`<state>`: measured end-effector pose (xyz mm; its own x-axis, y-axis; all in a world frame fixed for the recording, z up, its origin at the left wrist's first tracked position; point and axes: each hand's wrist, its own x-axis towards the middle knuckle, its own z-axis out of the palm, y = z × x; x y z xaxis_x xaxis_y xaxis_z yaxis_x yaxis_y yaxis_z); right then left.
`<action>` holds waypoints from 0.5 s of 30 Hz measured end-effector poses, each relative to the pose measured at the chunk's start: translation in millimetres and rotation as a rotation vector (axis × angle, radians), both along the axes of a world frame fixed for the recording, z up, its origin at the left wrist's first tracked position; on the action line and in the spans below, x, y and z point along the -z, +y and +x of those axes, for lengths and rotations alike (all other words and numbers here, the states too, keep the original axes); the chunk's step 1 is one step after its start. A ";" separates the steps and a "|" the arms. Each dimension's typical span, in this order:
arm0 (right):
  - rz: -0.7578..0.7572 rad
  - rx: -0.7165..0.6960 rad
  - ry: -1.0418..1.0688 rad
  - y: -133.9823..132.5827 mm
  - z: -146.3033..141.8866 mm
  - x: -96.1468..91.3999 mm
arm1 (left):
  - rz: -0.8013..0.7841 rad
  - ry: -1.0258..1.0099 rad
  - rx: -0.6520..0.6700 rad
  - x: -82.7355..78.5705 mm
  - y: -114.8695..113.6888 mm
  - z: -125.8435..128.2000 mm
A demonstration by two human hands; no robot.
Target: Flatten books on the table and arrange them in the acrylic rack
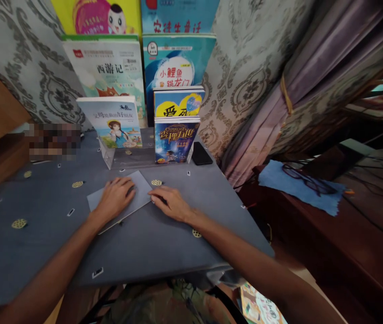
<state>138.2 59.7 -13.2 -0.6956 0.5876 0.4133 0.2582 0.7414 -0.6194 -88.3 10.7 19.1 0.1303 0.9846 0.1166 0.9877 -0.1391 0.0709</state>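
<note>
lying flat, left hand (117,194) touches booklet (140,188); right hand (170,203) pinches its corner; clear rack (132,158) holds books (175,143).

Left hand (117,195) lies palm-down, right hand (170,203) half curled

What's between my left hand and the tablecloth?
In the head view, a thin, pale, flat item, perhaps a booklet, lies between your left hand and the dark tablecloth.

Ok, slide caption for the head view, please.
Left hand on a slim pale book, right hand at its corner, before a clear rack of Chinese-titled children's books.
</note>
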 end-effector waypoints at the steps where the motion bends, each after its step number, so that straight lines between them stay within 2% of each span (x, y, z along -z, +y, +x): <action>1: 0.025 -0.001 -0.024 -0.7 -0.4 0.5 | -0.012 0.041 -0.055 -1.7 0.8 -5.9; 5: 0.072 0.026 -0.088 -4.5 -2.2 2.5 | -0.097 0.099 -0.143 -10.4 0.8 -20.6; 9: 0.105 0.071 -0.156 -2.8 -6.0 3.9 | -0.106 0.164 -0.169 -15.6 -2.1 -18.3; 15: 0.092 0.091 -0.247 31.3 -19.5 9.0 | -0.103 0.144 -0.205 -10.0 -0.4 -13.2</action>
<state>118.7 91.0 -22.2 -0.7282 0.6201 0.2919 0.4612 0.7584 -0.4606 -101.5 10.3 29.0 -0.0647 0.9979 0.0090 0.9955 0.0651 -0.0694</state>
